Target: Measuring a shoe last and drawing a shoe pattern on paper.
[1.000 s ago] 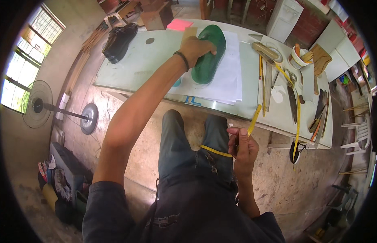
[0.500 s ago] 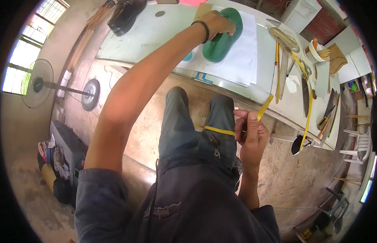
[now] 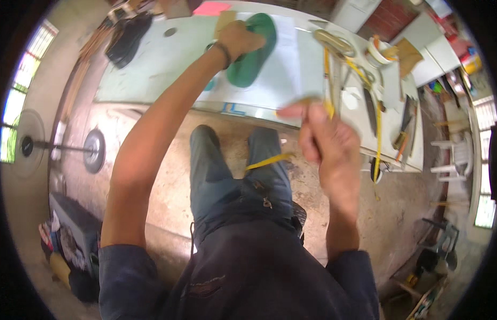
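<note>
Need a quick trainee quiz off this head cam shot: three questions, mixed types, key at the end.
1. Fill in: the person's ____ hand is on the green foot-shaped form.
2. True or false: the black shoe is on the table, to the left of the green foot-shaped form.
3. What colour is the measuring tape seen across the right thigh? A) red B) yellow C) blue

Key: 1. left (the left hand); 2. true; 3. B
</note>
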Available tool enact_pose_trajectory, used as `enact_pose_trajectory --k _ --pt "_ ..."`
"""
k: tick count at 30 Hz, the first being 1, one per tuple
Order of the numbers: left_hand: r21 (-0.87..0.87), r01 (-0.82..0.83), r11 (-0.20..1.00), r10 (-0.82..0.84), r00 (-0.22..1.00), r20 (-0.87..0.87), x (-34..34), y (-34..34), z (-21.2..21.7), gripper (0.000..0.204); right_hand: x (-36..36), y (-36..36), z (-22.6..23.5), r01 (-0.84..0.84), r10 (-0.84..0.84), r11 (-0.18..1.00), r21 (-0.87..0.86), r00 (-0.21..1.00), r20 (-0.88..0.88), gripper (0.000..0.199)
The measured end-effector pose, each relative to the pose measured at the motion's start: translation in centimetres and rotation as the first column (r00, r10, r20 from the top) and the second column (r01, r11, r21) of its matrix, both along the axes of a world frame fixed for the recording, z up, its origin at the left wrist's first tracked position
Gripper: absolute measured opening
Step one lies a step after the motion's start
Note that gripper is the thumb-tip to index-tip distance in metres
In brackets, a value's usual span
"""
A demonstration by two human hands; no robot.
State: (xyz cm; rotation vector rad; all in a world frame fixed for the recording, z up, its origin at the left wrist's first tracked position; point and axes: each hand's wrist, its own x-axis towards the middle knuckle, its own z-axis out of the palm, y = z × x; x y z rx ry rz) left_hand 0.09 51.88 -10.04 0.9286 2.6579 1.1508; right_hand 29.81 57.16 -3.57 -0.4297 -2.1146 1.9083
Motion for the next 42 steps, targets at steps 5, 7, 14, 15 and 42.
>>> enact_pose_trajectory --k 5,7,14,15,42 --pt "0.776 0.197 0.599 -0.553 0.802 0.223 13.6 -1.8 6.5 0.05 -6.9 7.2 8.0 -0.164 0.32 0.938 0.305 0.748 -0.582 0.032" --pt "0.685 0.383 0.62 -0.782 0.372 0.5 14.9 -3.1 5.2 0.036 -8.8 8.4 11.5 -0.342 0.208 0.938 -0.053 0.68 -0.703 0.033" --pt "0.249 0.118 0.961 -0.228 0.846 0.482 6.0 -18.6 7.8 0.028 -19.1 18.0 9.1 0.099 -0.07 0.992 0.072 0.942 -0.328 0.032" --pt "0.345 0.065 0.936 -0.223 0.868 0.444 4.0 -20.4 7.0 0.028 -20.7 18.5 8.4 -0.061 0.08 0.994 0.087 0.969 -0.234 0.034" --pt "0.265 0.221 0.939 -0.117 0.926 -0.36 2.7 -10.5 0.3 0.032 -8.4 21.9 -6.9 0.098 -0.438 0.45 0.888 0.89 0.124 0.023"
